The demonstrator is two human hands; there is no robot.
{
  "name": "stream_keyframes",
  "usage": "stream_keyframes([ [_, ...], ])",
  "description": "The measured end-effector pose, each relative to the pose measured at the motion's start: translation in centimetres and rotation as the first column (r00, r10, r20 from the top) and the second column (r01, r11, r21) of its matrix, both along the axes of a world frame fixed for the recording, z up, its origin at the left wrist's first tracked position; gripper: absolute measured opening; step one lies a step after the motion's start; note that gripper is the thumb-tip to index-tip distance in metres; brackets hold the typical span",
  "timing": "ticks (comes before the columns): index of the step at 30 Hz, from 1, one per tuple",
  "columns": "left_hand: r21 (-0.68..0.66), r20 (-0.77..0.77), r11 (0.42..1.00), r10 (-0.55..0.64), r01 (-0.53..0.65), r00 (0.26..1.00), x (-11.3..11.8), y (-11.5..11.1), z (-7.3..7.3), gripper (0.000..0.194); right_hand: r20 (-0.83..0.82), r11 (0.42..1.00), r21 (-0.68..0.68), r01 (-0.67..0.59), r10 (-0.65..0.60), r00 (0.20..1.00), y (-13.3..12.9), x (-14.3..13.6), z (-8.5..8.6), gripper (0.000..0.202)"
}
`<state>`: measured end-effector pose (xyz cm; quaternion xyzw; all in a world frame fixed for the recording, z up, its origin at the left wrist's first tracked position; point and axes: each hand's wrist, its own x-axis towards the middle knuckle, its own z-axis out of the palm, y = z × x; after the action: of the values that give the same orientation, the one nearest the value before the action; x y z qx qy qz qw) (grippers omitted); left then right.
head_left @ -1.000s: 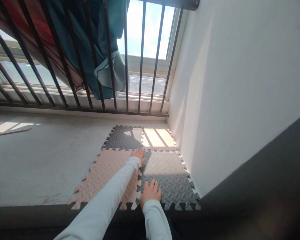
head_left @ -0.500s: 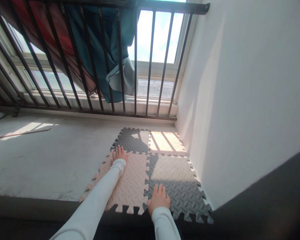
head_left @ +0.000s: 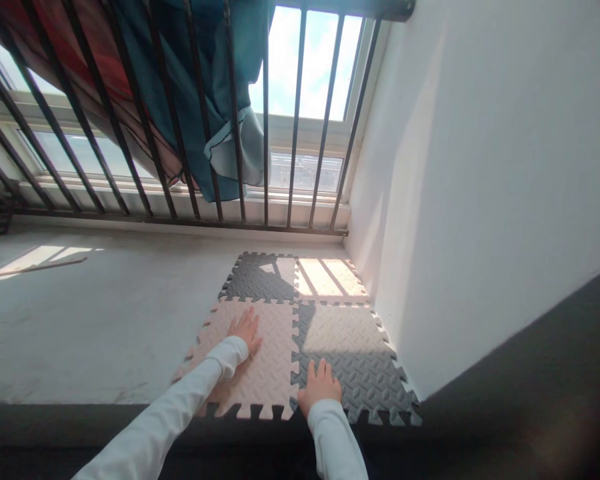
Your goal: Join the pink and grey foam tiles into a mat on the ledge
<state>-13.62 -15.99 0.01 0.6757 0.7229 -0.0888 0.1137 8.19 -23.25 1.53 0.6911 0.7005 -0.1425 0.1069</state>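
Several foam mat tiles with toothed edges lie joined on the pale ledge. My left hand [head_left: 246,330] rests with spread fingers on the near-left pink tile [head_left: 273,367] and holds nothing. On the near-right grey tile [head_left: 365,373], close to its left edge, lies my right hand [head_left: 321,385], fingers apart and nothing in it. Behind these are a dark grey tile [head_left: 253,279] at the left and a sunlit pink tile [head_left: 325,279] at the right. Both right-hand tiles run along the white wall.
Black railing [head_left: 230,227] crosses behind the mat, with red and teal cloth [head_left: 190,87] and windows beyond it. The white wall [head_left: 480,167] rises at the right. A thin stick [head_left: 50,265] lies on the ledge [head_left: 105,327] at the left, whose front edge drops into shadow.
My left hand has moved back toward me and slightly right, from near the tiles' joint to the middle of the near pink tile. My right hand has barely moved. The view has shifted slightly.
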Motion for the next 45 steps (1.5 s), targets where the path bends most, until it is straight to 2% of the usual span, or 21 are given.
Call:
stream_keyframes([
  [1,0.043,0.031,0.993,-0.111,0.110,0.993,1.4,-1.1,-0.5,0.063,-0.002,1.000,-0.005,0.001,-0.001,1.000,0.1,0.1,-0.1,0.067],
  [3,0.038,0.066,0.980,-0.199,0.196,0.978,3.2,-2.8,-0.9,0.056,0.003,1.000,-0.008,0.005,-0.005,1.000,0.1,0.1,-0.3,0.067],
  [6,-0.075,0.083,0.970,-0.226,0.233,0.970,4.3,-3.2,0.3,0.057,0.004,1.000,-0.014,0.006,-0.006,1.000,0.1,0.1,-0.2,0.067],
  [9,-0.151,0.087,0.969,-0.185,0.197,0.979,5.4,-2.8,1.5,0.064,-0.014,1.000,-0.029,0.006,-0.006,1.000,-0.1,0.2,0.3,0.066],
  [11,-0.083,0.091,0.979,-0.179,0.187,0.980,6.6,-3.2,1.0,0.067,-0.025,0.999,-0.029,0.013,-0.014,1.000,-0.1,0.2,0.6,0.066],
  [13,-0.013,0.112,0.966,-0.255,0.258,0.961,7.9,-4.0,-0.1,0.066,-0.038,0.999,-0.023,0.023,-0.024,0.999,-0.2,0.3,0.8,0.067],
  [15,-0.028,0.135,0.941,-0.330,0.337,0.934,8.7,-4.7,-0.9,0.063,-0.061,0.999,-0.028,0.025,-0.027,0.998,-0.3,0.4,1.1,0.069],
  [17,-0.091,0.144,0.928,-0.347,0.361,0.927,9.1,-4.9,-1.0,0.063,-0.093,0.999,-0.038,0.021,-0.025,0.995,-0.3,0.7,1.4,0.072],
  [22,-0.188,0.134,0.925,-0.310,0.331,0.941,9.2,-4.0,0.5,0.066,-0.200,0.997,-0.078,0.017,-0.032,0.979,-0.6,1.6,1.8,0.072],
  [28,-0.163,0.188,0.926,-0.309,0.340,0.932,8.9,-4.0,0.5,0.062,-0.214,0.977,-0.018,0.213,-0.212,0.953,-1.5,2.7,2.3,0.074],
  [33,-0.024,0.162,0.958,-0.277,0.284,0.947,9.3,-5.0,-0.3,0.056,-0.079,0.936,0.115,0.332,-0.325,0.942,-1.7,7.6,2.9,0.069],
  [37,0.016,0.181,0.965,-0.261,0.263,0.948,10.1,-3.5,-0.4,0.055,0.032,0.935,0.147,0.324,-0.332,0.943,-1.1,11.8,1.8,0.062],
  [41,0.021,0.141,0.992,-0.129,0.128,0.981,10.3,0.3,-0.2,0.059,0.101,0.966,0.107,0.234,-0.244,0.964,-0.4,13.0,0.8,0.069],
  [43,0.010,0.124,0.995,-0.098,0.097,0.987,10.1,2.0,-0.2,0.058,0.137,0.981,0.048,0.190,-0.195,0.971,0.4,12.9,1.4,0.073],
  [45,-0.007,0.140,0.992,-0.125,0.127,0.982,9.7,3.2,-0.5,0.056,0.154,0.988,-0.014,0.151,-0.147,0.977,1.9,12.6,2.7,0.070],
])
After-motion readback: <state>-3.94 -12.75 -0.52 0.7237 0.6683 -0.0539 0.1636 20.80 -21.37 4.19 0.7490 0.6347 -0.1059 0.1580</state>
